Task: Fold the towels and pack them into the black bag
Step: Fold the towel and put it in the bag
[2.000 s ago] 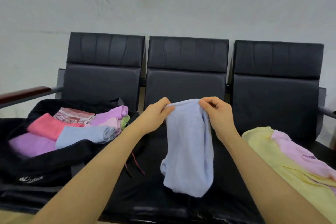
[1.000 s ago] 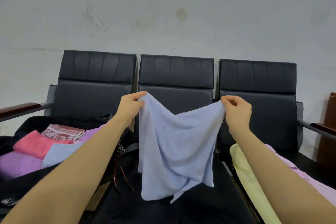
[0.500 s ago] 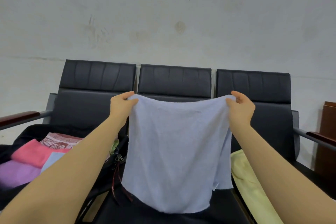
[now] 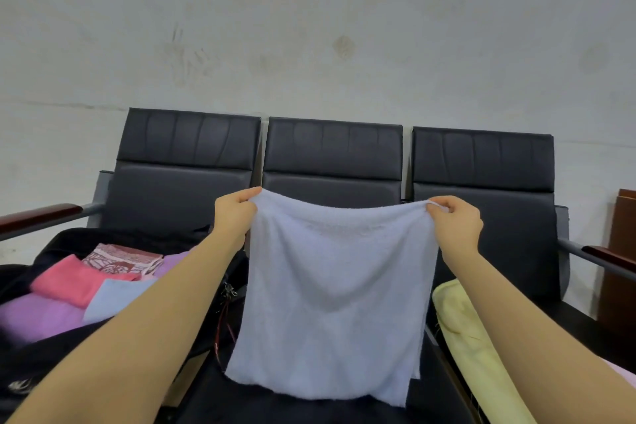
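A light blue towel (image 4: 334, 293) hangs spread out in front of the middle seat. My left hand (image 4: 234, 213) pinches its top left corner and my right hand (image 4: 454, 220) pinches its top right corner. Its lower edge hangs just above the seat. The black bag (image 4: 51, 351) lies open on the left seat. Inside it lie folded towels: a pink one (image 4: 72, 280), a purple one (image 4: 38, 317), a light blue one (image 4: 113, 296) and a red patterned one (image 4: 122, 258).
A row of black seats (image 4: 330, 155) stands against a pale wall. A yellow towel (image 4: 471, 344) lies on the right seat beside my right arm. Wooden armrests (image 4: 38, 215) flank the row, and a brown wooden piece (image 4: 619, 251) stands at the far right.
My hands have drawn apart and lifted, and the bunched blue towel now hangs flat and spread between them. The view has tilted upward.
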